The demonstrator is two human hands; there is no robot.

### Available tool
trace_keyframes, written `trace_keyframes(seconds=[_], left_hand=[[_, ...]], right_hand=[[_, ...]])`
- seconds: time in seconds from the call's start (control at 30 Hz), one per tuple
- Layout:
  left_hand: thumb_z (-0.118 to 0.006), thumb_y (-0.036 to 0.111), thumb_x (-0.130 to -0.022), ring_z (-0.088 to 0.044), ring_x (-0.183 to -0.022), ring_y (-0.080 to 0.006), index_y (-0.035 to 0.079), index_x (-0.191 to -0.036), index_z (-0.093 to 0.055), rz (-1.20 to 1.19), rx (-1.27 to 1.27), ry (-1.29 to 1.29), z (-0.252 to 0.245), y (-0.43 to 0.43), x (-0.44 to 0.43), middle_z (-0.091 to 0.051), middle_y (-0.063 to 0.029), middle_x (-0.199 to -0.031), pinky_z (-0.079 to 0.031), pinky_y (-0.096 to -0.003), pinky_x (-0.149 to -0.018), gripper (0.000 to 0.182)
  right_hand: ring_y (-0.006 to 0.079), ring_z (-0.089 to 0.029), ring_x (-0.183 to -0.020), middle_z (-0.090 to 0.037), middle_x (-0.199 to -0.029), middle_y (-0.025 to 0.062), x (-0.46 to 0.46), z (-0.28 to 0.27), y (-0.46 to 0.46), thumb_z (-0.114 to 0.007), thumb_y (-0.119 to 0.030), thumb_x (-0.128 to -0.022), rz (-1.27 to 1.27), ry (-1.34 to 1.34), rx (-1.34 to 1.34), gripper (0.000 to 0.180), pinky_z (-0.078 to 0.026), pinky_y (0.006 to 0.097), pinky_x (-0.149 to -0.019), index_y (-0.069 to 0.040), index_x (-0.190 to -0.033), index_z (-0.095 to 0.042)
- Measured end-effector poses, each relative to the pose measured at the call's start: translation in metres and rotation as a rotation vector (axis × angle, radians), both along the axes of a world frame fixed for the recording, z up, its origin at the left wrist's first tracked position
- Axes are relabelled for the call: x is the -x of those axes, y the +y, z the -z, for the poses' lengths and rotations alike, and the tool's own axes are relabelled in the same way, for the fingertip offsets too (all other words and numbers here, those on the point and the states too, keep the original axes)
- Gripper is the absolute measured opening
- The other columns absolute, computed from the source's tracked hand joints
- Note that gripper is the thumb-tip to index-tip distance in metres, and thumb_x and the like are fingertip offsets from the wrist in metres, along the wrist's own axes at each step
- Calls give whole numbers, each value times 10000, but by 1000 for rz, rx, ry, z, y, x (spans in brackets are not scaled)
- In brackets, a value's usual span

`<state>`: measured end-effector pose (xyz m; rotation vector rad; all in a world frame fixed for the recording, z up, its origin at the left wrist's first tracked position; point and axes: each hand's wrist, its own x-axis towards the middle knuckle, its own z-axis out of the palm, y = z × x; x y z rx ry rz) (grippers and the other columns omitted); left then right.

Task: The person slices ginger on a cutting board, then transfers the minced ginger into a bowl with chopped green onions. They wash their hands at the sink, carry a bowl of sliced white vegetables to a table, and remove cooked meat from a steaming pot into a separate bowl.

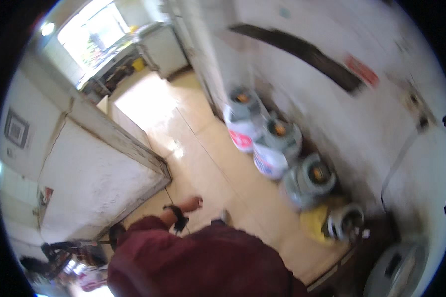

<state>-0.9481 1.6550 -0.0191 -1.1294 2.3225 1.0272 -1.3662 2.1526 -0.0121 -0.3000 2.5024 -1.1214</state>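
My left hand [193, 204] hangs over the tiled floor [223, 185], in front of a maroon garment [208, 263] on my body. A black band [179, 217] circles its wrist. Blur hides how the fingers are set, and nothing held shows in them. My right hand is out of view. Just beyond the garment, the tip of a shoe [225, 216] peeks out. Ahead and to the right, several grey gas cylinders stand in a row by the wall, the nearest grey one [308, 182] bare. White printed wrapping covers part of the farther two, including the farthest cylinder [245, 122].
A wall corner [165, 174] juts in from the left beside a doorway. Through it are a window [96, 37], a pale cabinet [163, 48] and a yellow container [138, 64]. At right lie a yellow object [314, 222], a smaller cylinder [345, 222] and a round grey lid-like object [397, 271].
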Motion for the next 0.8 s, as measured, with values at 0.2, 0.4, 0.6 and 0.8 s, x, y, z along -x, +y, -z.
trace_keyframes(seconds=[0.2, 0.4, 0.6, 0.8], left_hand=[[-500, 45, -739, -594, -1000, -379, 42, -1046, -638, -78, 24, -124, 19, -104, -100, -643, -206, -1025, -475, -449, -866, 336], [-470, 37, -799, -605, -975, -386, 44, -1042, -635, -38, 29, 250, 0, -264, -49, -652, -209, -1000, -484, -457, -844, 294], [-477, 92, -843, -609, -921, -387, 44, -1015, -632, -51, 130, 410, -33, -462, 9, -654, -195, -943, -487, -461, -805, 237], [-575, 200, -880, -574, -986, -377, 14, -1063, -610, -396, 358, 407, -89, -612, -68, -623, -184, -1042, -468, -420, -840, 263]], right_hand=[[239, -619, -981, -652, -1029, 146, -9, -57, -350, -619, -346, -833, -600, -38, -84, 476, -484, 343, -843, -13, -1170, -571], [241, -620, -975, -653, -1027, 145, 0, -103, -507, -625, -335, -833, -763, -64, -265, 475, -485, 339, -841, -9, -1173, -568], [243, -622, -969, -653, -1025, 143, 28, -132, -617, -631, -324, -832, -870, -106, -294, 474, -485, 335, -839, -4, -1175, -565], [233, -627, -934, -653, -1007, 168, -27, -123, -964, -642, -213, -822, -1152, -41, -27, 398, -492, 344, -790, 19, -1137, -566]])
